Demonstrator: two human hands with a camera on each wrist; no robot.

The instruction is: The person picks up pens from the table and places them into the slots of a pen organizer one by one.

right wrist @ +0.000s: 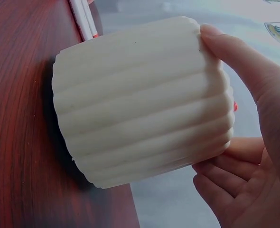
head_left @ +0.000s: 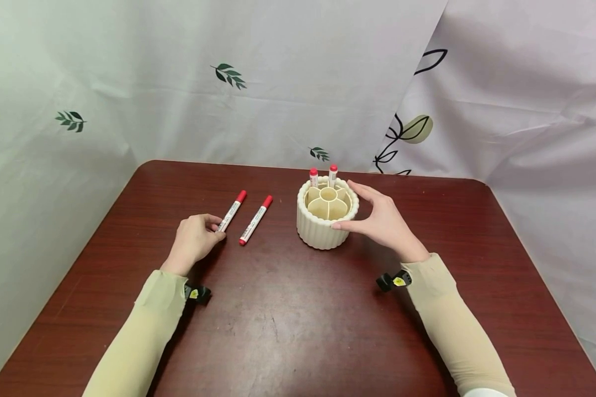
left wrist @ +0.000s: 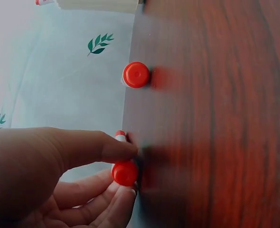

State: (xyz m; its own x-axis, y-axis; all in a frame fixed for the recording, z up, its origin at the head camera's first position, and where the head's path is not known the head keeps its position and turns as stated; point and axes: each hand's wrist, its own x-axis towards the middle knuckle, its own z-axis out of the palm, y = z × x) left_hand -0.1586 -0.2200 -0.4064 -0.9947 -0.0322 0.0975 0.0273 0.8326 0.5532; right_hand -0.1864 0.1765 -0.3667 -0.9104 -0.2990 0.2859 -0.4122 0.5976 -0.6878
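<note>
My left hand pinches a white marker with red ends between thumb and fingers, low over the table. In the left wrist view its red end shows between thumb and fingertips. To its right lies a second red-and-white marker. A cream, ribbed pen holder with petal-shaped compartments stands further right. Two red-capped markers, one on the left and one on the right, stand upright in its back compartments. My right hand grips the holder's right side, thumb at the front rim, fingers behind.
The dark red wooden table extends around both hands. Behind it hangs a white cloth with leaf prints, meeting the table's back edge. Each wrist carries a small black camera, on the left and on the right.
</note>
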